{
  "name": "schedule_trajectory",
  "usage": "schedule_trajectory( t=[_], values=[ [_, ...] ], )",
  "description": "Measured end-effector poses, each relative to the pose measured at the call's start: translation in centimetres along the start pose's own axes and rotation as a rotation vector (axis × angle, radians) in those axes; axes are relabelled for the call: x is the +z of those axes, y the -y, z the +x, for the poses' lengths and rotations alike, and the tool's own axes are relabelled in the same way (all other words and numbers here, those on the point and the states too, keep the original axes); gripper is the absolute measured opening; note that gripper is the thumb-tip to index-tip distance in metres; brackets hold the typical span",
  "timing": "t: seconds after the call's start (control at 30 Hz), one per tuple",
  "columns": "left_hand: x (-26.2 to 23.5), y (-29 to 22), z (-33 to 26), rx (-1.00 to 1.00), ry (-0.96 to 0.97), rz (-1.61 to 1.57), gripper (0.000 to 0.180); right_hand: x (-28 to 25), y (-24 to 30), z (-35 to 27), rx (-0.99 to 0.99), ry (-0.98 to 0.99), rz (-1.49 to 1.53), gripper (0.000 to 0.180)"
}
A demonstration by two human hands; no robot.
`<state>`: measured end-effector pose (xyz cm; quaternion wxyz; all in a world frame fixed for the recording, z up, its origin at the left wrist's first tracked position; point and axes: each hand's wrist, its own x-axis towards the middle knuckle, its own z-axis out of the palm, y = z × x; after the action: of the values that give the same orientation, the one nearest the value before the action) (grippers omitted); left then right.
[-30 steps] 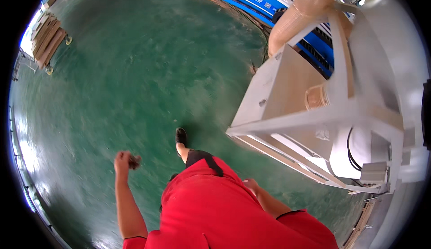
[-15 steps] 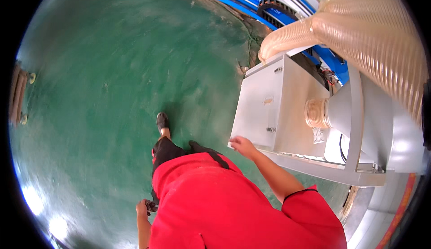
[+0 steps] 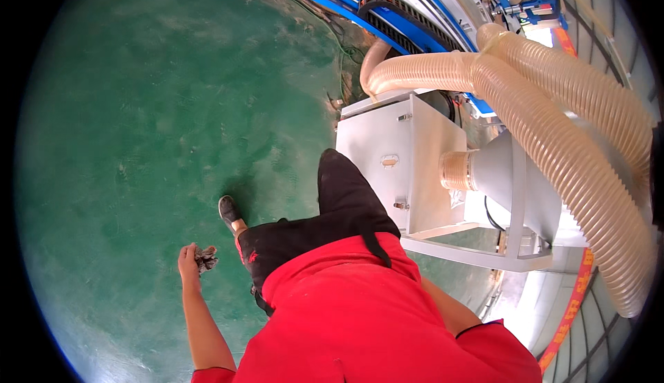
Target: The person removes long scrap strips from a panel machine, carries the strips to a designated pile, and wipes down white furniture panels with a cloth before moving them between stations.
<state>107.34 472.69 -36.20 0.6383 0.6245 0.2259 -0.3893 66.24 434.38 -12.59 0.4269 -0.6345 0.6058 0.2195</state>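
Since the earlier frame right hand has dropped off grey cabinet [image 3: 398, 165] – now hidden behind red shirt [image 3: 360, 314], grip can't tell; left hand [image 3: 188, 258] swung out, fist closed on dark rag [image 3: 206, 258] over green floor [image 3: 138, 141] – mid-stride, carrying; next needs rag brought to a surface

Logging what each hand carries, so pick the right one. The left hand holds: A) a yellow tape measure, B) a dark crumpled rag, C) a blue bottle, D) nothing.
B: the left hand is closed round a dark crumpled rag above the green floor. The right hand is hidden behind the red shirt.
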Motion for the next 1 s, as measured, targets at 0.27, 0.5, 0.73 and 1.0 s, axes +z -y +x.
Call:
schedule_trajectory(
  t=[0.27, 0.5, 0.73, 1.0],
  values=[
    [-1.0, 6.9, -0.3, -0.371, -0.021, -0.037, 0.024, -0.2, 4.5, -1.9, 0.040, -0.055, -0.090, 0.038],
    [-5.3, 14.0, -0.8, -0.650, 0.160, 0.006, 0.029, -1.9, 6.1, -0.9, 0.022, -0.039, -0.116, 0.038],
    [0.5, -0.1, 1.3, -0.222, -0.006, -0.042, 0.022, 0.9, 3.1, -2.8, 0.072, -0.055, -0.004, 0.039],
    [1.4, 2.0, 0.9, -0.212, 0.064, 0.290, 0.023, 3.9, -0.2, 0.0, -0.010, 0.000, 0.247, 0.035]
  ],
)
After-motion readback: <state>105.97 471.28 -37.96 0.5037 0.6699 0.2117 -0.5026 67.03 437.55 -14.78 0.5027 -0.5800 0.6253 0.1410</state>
